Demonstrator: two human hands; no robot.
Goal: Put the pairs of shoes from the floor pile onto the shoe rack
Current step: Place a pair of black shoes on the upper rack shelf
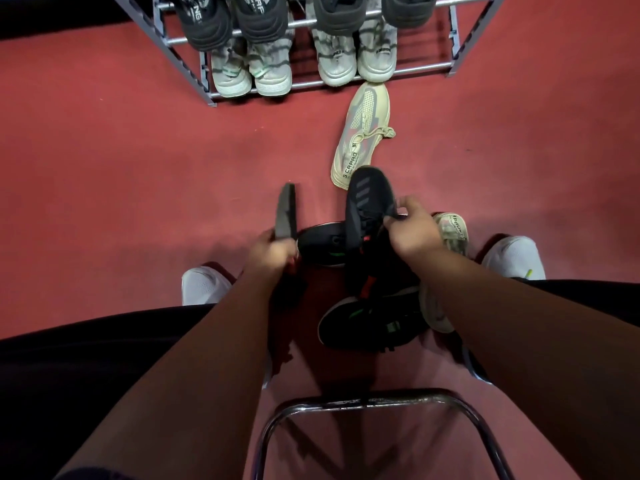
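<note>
The person sits on a chrome tube-framed stool (363,401) facing a grey metal tube shoe rack (308,84) that stands on the red carpeted floor (104,150). The left hand (273,249) has its fingers curled round the heel end of a dark flat-soled shoe (286,211), held on edge above the floor with its toe pointing toward the rack. The right hand (412,232) pinches the tongue or laces of a black sneaker with grey side stripes (369,199) between thumb and fingers; that sneaker is lifted with its toe toward the rack, and red trim shows lower on it.

Beneath the hands lies the floor pile: two black sneakers with green accents (367,323), one just behind the left hand and one nearer the stool, and a cream mesh sneaker (453,233) partly hidden by the right wrist. Another cream mesh sneaker with printed lettering (362,133) lies alone on the floor, its toe just beside the rack's bottom rail.

On the rack, two pairs of black shoes (221,22) sit on the upper tier, and two pairs of pale grey sneakers (270,72) on the lowest tier, toes outward. The person's own white shoes (204,285) rest either side of the pile
</note>
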